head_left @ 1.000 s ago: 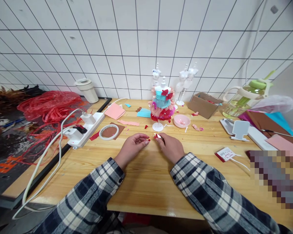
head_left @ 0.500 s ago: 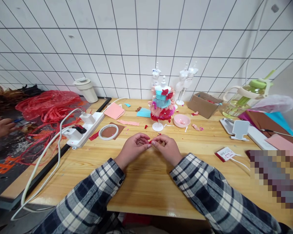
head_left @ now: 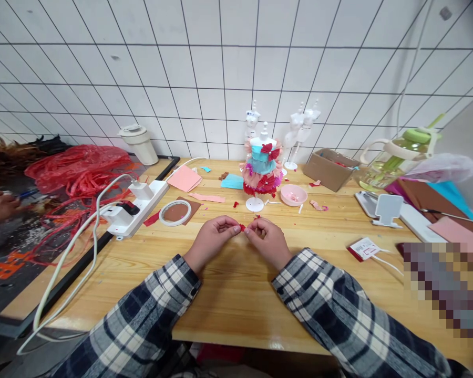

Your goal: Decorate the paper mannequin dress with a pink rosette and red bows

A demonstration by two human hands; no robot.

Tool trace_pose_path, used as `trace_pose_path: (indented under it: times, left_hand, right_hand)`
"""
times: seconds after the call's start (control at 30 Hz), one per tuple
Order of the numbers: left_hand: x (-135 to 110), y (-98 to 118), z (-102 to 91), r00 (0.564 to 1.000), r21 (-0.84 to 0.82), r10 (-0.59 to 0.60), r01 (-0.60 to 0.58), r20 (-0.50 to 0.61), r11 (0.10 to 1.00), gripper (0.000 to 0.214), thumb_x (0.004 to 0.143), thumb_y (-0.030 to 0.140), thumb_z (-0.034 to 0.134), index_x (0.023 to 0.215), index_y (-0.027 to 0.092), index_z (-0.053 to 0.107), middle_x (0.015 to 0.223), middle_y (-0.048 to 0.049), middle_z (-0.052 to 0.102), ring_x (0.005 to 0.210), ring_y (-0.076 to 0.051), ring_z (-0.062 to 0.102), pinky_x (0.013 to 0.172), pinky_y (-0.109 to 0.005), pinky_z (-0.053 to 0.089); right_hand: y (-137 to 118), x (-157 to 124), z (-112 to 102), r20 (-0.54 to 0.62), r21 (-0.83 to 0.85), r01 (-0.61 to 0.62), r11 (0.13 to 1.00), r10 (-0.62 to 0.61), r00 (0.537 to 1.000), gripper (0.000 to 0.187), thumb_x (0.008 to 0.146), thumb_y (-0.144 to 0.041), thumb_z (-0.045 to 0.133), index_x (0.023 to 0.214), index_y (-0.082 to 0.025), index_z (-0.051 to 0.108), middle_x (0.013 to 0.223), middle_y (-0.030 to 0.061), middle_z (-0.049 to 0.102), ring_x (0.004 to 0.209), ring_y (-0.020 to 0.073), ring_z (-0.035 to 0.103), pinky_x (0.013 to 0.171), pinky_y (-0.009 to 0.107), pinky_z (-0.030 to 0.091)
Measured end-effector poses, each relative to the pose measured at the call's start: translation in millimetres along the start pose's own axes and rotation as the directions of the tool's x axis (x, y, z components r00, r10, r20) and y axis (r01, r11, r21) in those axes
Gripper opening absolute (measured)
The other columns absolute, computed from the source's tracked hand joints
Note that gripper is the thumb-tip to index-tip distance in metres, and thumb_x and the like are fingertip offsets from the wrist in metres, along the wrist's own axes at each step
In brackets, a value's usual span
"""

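Between my fingertips is a small piece of red crepe paper, pinched from both sides. My left hand is closed, thumb and forefinger on its left edge. From the other side my right hand grips it with thumb and fingers. Just beyond my hands stands a small white dress form on a round base, wearing a ruffled dress of blue, pink and red paper with a red bow. A pink bowl with scraps in it sits to the right of the form.
Left lie a tape roll, pink paper and a power strip with trailing cables. A cardboard box, a phone stand and a bottle are at right. Another person's hand is at far left.
My fingertips have drawn slightly apart, so more of the red paper shows between them. The other person's hand at far left has shifted a little.
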State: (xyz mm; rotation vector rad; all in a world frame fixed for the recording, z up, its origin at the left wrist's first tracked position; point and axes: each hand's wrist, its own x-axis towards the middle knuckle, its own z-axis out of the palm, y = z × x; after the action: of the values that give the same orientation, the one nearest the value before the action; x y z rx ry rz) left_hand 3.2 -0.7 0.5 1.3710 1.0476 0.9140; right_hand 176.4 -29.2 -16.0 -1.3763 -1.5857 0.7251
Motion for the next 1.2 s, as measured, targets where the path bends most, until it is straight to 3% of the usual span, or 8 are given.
trace_pose_path:
  times: [0.2,0.37,0.47,0.77,0.97,1.2]
  left_hand:
    - [-0.8,3.4,0.1,1.000,-0.047,-0.024,0.025,0.016,0.999,0.038,0.062,0.048,0.081,0.076,0.015,0.066,0.077,-0.0024,0.069,0.074,-0.016,0.062,0.076,-0.031,0.049]
    - [-1.3,2.2,2.0,0.999,-0.098,-0.036,0.035,-0.010,0.995,0.038,0.064,0.047,0.081,0.080,0.016,0.064,0.078,-0.0016,0.069,0.076,-0.016,0.062,0.077,-0.031,0.049]
    - [-1.3,1.6,2.6,0.998,-0.121,-0.042,0.036,-0.042,0.992,0.040,0.063,0.047,0.081,0.083,0.017,0.063,0.080,-0.0023,0.069,0.077,-0.016,0.063,0.077,-0.031,0.050]
    - [-2.6,4.1,3.2,0.998,-0.168,-0.067,0.063,-0.019,0.984,0.036,0.065,0.042,0.081,0.081,0.017,0.062,0.076,-0.0002,0.068,0.073,-0.014,0.062,0.075,-0.029,0.049]
    - [-1.6,1.6,1.0,0.999,-0.022,-0.031,0.032,0.027,0.999,0.036,0.066,0.046,0.080,0.076,0.015,0.064,0.076,-0.0022,0.069,0.073,-0.015,0.062,0.074,-0.029,0.049]
    - [-0.6,-1.0,0.9,0.998,-0.072,-0.049,0.046,-0.031,0.996,0.036,0.068,0.047,0.077,0.080,0.016,0.062,0.071,0.0007,0.065,0.069,-0.013,0.060,0.073,-0.028,0.048]
  right_hand:
    - [-1.2,-1.9,2.8,0.075,0.186,-0.077,0.980,0.064,0.995,0.028,0.076,-0.036,0.065,0.097,-0.018,0.066,0.084,0.0026,0.067,0.070,0.0140,0.057,0.063,0.027,0.044]
    - [-1.3,0.8,4.3,0.096,0.306,-0.170,0.937,0.147,0.984,0.025,0.071,-0.042,0.069,0.078,-0.018,0.066,0.073,0.0029,0.068,0.065,0.0150,0.058,0.063,0.028,0.048]
    - [1.9,1.8,6.5,0.134,0.354,-0.218,0.909,0.182,0.974,0.030,0.068,-0.046,0.072,0.077,-0.018,0.066,0.072,0.0026,0.068,0.062,0.0144,0.057,0.059,0.028,0.047]
    - [0.6,-0.8,3.8,0.231,0.257,-0.206,0.944,0.147,0.962,0.025,0.073,-0.044,0.067,0.072,-0.019,0.064,0.060,-0.0024,0.057,0.053,0.0110,0.045,0.050,0.024,0.036]
    - [-1.6,-0.5,2.7,0.122,0.264,-0.180,0.948,0.152,0.981,0.025,0.073,-0.043,0.067,0.078,-0.019,0.065,0.068,-0.0005,0.062,0.056,0.0111,0.049,0.053,0.024,0.041]
    - [0.1,3.3,0.7,0.132,0.297,-0.198,0.934,0.165,0.977,0.025,0.073,-0.043,0.066,0.068,-0.018,0.064,0.062,-0.0007,0.062,0.056,0.0116,0.050,0.052,0.024,0.041]
